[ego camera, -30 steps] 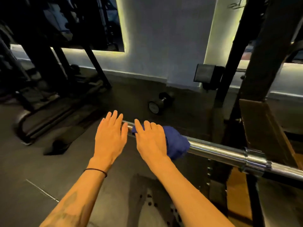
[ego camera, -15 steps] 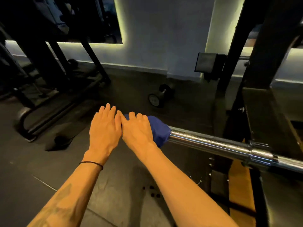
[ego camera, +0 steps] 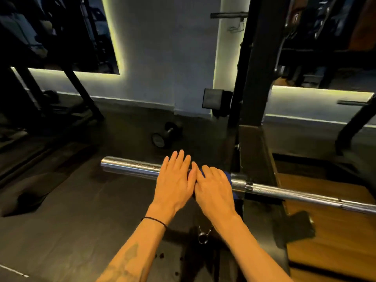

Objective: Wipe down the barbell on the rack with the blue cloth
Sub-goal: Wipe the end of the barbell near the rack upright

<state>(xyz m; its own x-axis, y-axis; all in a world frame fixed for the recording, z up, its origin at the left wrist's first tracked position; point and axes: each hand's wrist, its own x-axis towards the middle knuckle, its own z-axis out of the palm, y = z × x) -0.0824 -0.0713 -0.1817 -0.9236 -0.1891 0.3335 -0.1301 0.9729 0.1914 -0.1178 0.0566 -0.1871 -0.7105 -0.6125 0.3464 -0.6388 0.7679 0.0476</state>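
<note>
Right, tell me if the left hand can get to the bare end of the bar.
Probably yes: the left hand already rests on the barbell, and nothing lies on the sleeve between it and the end.

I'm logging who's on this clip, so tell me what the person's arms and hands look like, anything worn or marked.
Both forearms are bare, with no sleeves in view. The left hand has a thin black band round its wrist, and a faded dark tattoo runs along that forearm. The right hand and its forearm show no band or marking. No gloves, rings or watch are visible on either.
</note>
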